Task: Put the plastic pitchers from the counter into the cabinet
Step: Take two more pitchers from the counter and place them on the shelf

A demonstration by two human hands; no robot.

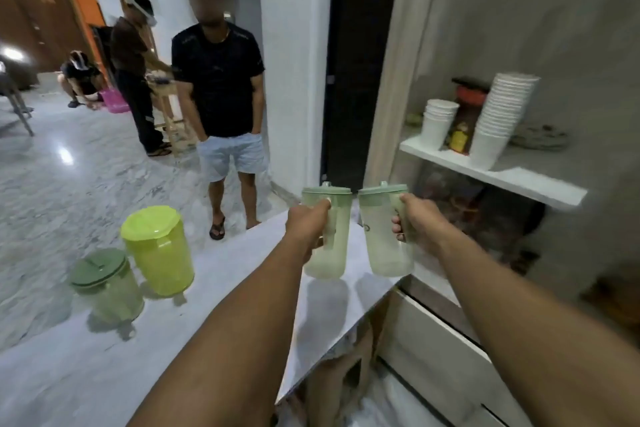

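while each hand (306, 224) (420, 218) grips a pitcher (329, 246) (386, 236) by its handle above the counter (242, 288) edge, keep both upright and swing them right into the cabinet (519, 180), clear of the cups (498, 118).

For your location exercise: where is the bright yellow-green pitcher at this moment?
In the head view, the bright yellow-green pitcher stands on the counter at the left, beside the dark-green-lidded pitcher.
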